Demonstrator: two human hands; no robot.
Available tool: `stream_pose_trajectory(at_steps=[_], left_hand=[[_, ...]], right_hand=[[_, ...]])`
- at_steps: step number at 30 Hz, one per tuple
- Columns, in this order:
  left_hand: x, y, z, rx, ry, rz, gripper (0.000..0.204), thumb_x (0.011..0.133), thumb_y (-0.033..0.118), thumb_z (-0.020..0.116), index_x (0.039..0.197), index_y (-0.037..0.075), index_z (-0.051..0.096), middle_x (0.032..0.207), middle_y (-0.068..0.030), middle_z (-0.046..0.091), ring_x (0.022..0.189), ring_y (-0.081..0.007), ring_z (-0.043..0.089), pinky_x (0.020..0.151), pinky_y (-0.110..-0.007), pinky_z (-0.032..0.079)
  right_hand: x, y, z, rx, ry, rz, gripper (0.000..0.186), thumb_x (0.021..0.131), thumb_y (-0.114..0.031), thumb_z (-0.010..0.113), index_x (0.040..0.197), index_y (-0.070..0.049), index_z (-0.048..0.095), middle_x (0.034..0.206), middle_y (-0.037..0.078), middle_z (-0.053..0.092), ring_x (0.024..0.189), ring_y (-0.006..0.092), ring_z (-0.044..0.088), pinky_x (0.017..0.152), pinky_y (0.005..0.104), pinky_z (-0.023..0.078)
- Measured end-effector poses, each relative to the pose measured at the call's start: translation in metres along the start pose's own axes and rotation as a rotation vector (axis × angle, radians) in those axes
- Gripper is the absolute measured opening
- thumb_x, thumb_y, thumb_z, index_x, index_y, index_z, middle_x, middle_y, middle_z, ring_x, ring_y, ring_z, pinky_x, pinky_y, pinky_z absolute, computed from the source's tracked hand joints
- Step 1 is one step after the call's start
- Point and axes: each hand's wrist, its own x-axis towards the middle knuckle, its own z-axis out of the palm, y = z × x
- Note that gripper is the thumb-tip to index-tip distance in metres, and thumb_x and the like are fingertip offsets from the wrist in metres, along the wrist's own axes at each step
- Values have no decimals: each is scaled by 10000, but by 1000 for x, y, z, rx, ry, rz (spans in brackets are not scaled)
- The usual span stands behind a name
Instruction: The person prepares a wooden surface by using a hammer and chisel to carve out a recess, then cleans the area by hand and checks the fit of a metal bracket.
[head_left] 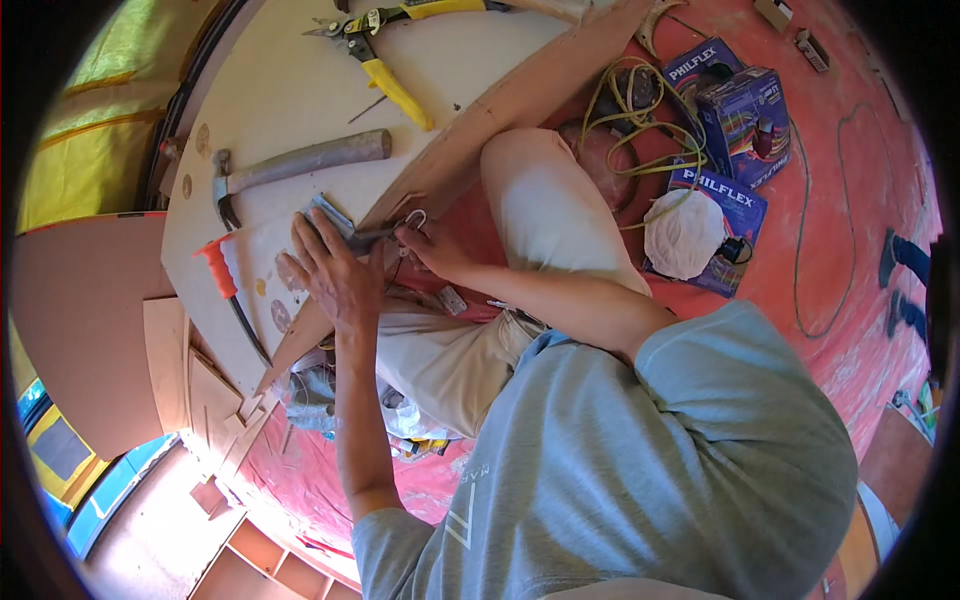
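Note:
My left hand (335, 275) lies at the edge of a pale board worktop (290, 110), its fingers over a short grey metal piece (333, 214) and its thumb pressed near the edge. My right hand (432, 252) is closed in a pinch on a thin metal rod with a hooked end (415, 219), which meets the worktop's edge beside my left hand. The rod's other end is partly hidden by the fingers. Above my left hand lies a claw hammer (305, 163) with a worn handle. An orange-handled tool (215, 262) with a dark curved shaft rests left of that hand.
Yellow-handled snips (385, 75) lie on the far worktop. Blue boxes (745, 120), a yellow-green cord (640, 125) and a white round bundle (685, 234) are on the red floor (800, 250) at right. Board offcuts (205, 385) stand at left. Another person's legs (910, 260) show far right.

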Motion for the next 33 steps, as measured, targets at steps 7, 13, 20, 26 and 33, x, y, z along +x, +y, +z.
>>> stream_pose_trajectory(at_steps=[7, 13, 20, 26, 33], left_hand=[[-4, 4, 4, -18, 44, -30, 993, 672, 353, 825, 1434, -32, 317, 1464, -265, 333, 1371, -402, 312, 1111, -598, 213], [2, 1, 7, -68, 57, -39, 988, 674, 333, 821, 1434, -36, 309, 1466, -269, 327, 1380, -405, 299, 1110, -602, 211], [-4, 3, 11, -39, 87, -51, 978, 683, 322, 814, 1448, -10, 303, 1466, -246, 339, 1376, -388, 308, 1108, -602, 215], [-5, 7, 1, -13, 41, -108, 998, 662, 351, 830, 1433, -24, 319, 1463, -247, 327, 1389, -376, 279, 1107, -613, 185], [-4, 9, 1, 30, -2, -119, 1004, 670, 374, 823, 1441, -17, 313, 1489, -242, 301, 1405, -362, 270, 1114, -614, 160]], right_hand=[[10, -11, -11, -517, 116, -303, 448, 902, -459, 600, 804, -25, 651, 692, 196, 640, 651, 353, 639, 616, 444, 482], [21, 6, -12, -669, 151, -429, 512, 897, -499, 578, 728, -24, 661, 684, 211, 635, 672, 387, 637, 609, 472, 475], [6, -10, -4, -562, 2, -168, 464, 953, -448, 496, 801, -39, 651, 677, 202, 624, 687, 405, 629, 639, 489, 479], [-17, -8, -1, -378, -5, -353, 400, 974, -332, 531, 775, 10, 592, 669, 143, 613, 663, 242, 617, 647, 393, 479], [5, -18, -6, -493, -8, -361, 372, 936, -415, 545, 873, -87, 709, 775, 164, 677, 740, 351, 653, 679, 450, 496]])
